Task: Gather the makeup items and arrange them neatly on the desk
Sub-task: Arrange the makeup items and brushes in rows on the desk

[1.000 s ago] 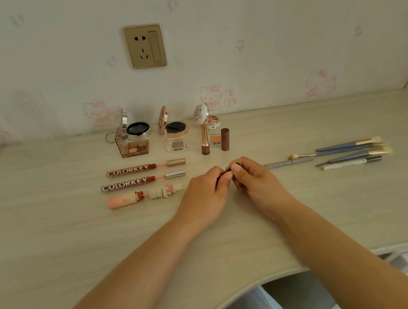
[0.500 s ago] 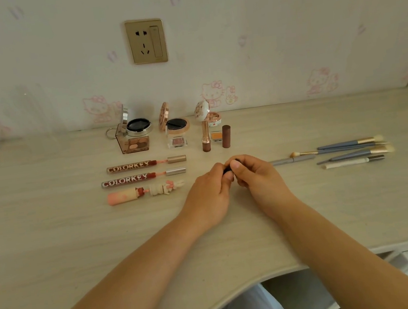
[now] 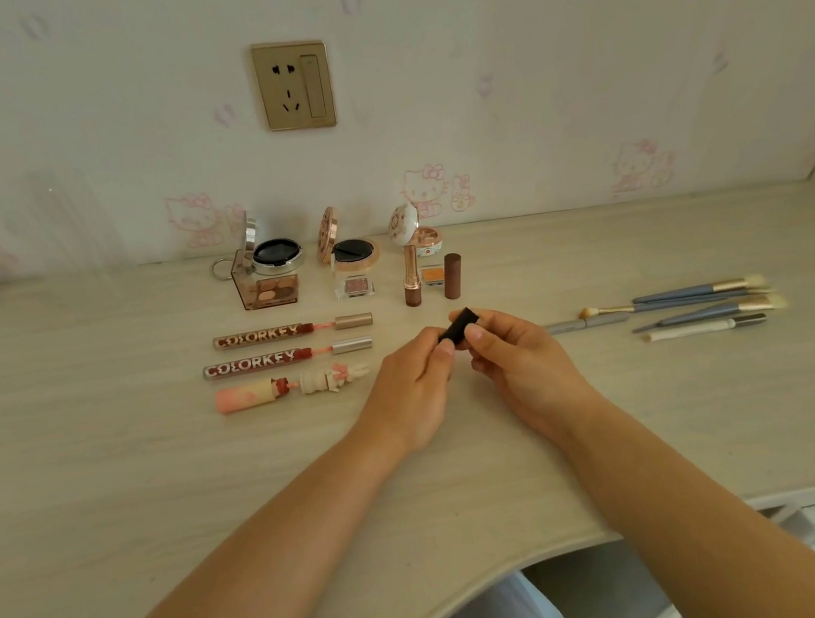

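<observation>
A small dark tube [image 3: 459,329] is pinched just above centre frame between the left hand [image 3: 413,391] and the right hand [image 3: 522,369], the fingertips of both being curled round its lower end while its upper end pokes up free. It is judged to be light, rigid and smooth-sided, so a firm pinch across the barrel is called for; whether a cap is being pulled off or pushed on cannot be told. Just above the hands a gold lipstick [image 3: 410,277] and a brown cap [image 3: 452,276] are stood upright on the desk [image 3: 110,503]. Along the back, three round compacts are left with lids raised: a silver compact [image 3: 276,254] with a dark pad inside, a gold compact [image 3: 354,253] likewise dark inside, and a white compact [image 3: 425,241] whose contents are too small to read. A clear palette [image 3: 268,292] holding brownish pans is set in front of the first. To the left, two lip gloss tubes [image 3: 265,349] and a pink tube [image 3: 251,395] are laid in rows; to the right, brushes [image 3: 696,309] are lined up.
</observation>
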Motion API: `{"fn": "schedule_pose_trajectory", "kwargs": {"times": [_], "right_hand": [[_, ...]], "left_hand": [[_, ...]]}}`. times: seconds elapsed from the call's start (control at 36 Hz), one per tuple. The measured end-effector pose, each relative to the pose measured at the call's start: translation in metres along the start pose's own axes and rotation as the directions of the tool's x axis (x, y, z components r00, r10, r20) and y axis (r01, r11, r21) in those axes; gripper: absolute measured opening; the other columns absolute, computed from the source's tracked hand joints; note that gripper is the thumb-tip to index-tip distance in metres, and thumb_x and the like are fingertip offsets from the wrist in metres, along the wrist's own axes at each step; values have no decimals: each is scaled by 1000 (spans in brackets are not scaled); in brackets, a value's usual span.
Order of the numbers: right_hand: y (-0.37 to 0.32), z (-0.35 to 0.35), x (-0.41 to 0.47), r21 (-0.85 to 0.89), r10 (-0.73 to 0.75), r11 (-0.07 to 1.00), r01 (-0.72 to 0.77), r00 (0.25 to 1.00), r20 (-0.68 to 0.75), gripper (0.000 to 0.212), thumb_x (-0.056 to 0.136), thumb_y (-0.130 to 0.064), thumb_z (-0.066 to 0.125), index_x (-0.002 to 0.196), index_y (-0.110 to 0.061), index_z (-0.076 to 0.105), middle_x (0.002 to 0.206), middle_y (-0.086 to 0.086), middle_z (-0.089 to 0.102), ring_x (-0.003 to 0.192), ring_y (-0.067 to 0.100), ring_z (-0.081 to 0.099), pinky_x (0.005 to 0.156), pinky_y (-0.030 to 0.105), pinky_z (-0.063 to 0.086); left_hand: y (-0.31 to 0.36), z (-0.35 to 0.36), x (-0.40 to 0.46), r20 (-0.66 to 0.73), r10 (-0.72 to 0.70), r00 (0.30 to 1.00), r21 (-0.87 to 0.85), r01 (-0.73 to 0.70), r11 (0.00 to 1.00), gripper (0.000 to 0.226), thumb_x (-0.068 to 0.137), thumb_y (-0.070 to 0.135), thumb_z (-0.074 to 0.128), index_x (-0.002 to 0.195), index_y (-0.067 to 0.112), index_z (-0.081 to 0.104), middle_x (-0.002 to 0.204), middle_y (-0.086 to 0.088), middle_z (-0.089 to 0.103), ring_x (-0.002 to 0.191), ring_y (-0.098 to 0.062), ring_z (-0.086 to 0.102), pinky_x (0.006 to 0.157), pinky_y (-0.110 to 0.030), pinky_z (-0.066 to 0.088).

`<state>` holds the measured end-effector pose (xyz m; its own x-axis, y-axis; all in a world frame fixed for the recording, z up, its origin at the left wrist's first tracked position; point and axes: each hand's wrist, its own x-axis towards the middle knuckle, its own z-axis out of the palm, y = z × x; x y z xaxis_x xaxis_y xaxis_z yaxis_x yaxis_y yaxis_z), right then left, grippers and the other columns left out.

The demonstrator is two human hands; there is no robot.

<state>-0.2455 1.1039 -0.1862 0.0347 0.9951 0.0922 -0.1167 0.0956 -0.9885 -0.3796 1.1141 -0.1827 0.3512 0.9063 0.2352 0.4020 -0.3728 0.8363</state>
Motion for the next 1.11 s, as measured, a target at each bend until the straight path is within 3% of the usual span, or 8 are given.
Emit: {"fn": "schedule_pose_trajectory", "kwargs": {"times": [0.11, 0.19, 0.28, 0.36, 0.53, 0.69, 0.81, 1.11], "right_hand": [[1, -3, 2, -31, -9, 999, 7, 999, -45, 24, 94, -12, 50, 80, -20, 67, 64, -10, 61, 72, 15, 45, 68, 26, 38], [-2, -9, 5, 80, -6, 997, 17, 992, -130, 25, 96, -13, 48, 81, -19, 66, 59, -11, 53, 62, 8, 44, 65, 24, 36], [-10, -18, 15, 304, 44, 952, 31, 971, -236, 23, 96, -14, 47, 78, -13, 62, 59, -6, 51, 60, 8, 44, 60, 22, 37], [-18, -24, 27, 333, 64, 943, 28, 963, -263, 22, 96, -16, 48, 77, -10, 58, 62, -3, 52, 59, 8, 45, 59, 19, 39], [-23, -24, 52, -145, -41, 989, -1, 957, -286, 14, 94, -18, 52, 85, -12, 61, 72, -2, 57, 68, 11, 53, 66, 21, 45], [-13, -22, 70, -569, -129, 822, -27, 964, -232, 9, 91, -22, 56, 100, -19, 56, 82, -9, 58, 76, 7, 54, 66, 17, 42], [-5, -22, 71, -699, -167, 715, -9, 969, -183, 16, 90, -23, 58, 103, -14, 60, 88, -4, 61, 81, 12, 54, 68, 22, 39], [2, -17, 76, -865, -204, 502, 7, 973, -111, 23, 88, -29, 59, 106, -14, 60, 99, 2, 66, 94, 22, 58, 78, 33, 47]], "left_hand": [[-1, 0, -1, 34, 13, 999, 99, -17, 995, 21, 100, 22, 35, 86, 25, 51, 69, 12, 50, 63, -3, 47, 57, -14, 34], [-2, -1, -1, 60, -14, 998, 135, 5, 991, 20, 100, 24, 38, 105, 22, 57, 80, 15, 57, 75, -2, 54, 71, -21, 43], [-2, -2, 0, 46, -51, 998, 86, 47, 995, 16, 98, 24, 44, 105, 22, 57, 84, 18, 61, 81, 8, 58, 80, -17, 47], [-2, -3, 8, -3, -54, 999, 54, 54, 997, 8, 96, 24, 48, 98, 25, 55, 89, 16, 65, 85, 7, 61, 80, -13, 46], [-1, -4, 34, -163, -71, 984, 89, 86, 992, 4, 95, 28, 50, 94, 26, 47, 100, 2, 68, 93, -13, 64, 85, -35, 52], [-5, -7, 59, -346, 34, 938, 348, 95, 933, 17, 90, 31, 58, 105, 23, 62, 110, 5, 61, 103, -14, 50, 77, -22, 35], [-9, -6, 69, -367, -39, 929, 437, 209, 875, 15, 85, 41, 61, 97, 32, 63, 99, 10, 65, 106, -17, 49, 82, -37, 41], [-23, -3, 76, -367, -3, 930, 605, 241, 759, 21, 82, 50, 61, 93, 31, 63, 93, 11, 68, 102, -17, 52, 77, -35, 29]]}}
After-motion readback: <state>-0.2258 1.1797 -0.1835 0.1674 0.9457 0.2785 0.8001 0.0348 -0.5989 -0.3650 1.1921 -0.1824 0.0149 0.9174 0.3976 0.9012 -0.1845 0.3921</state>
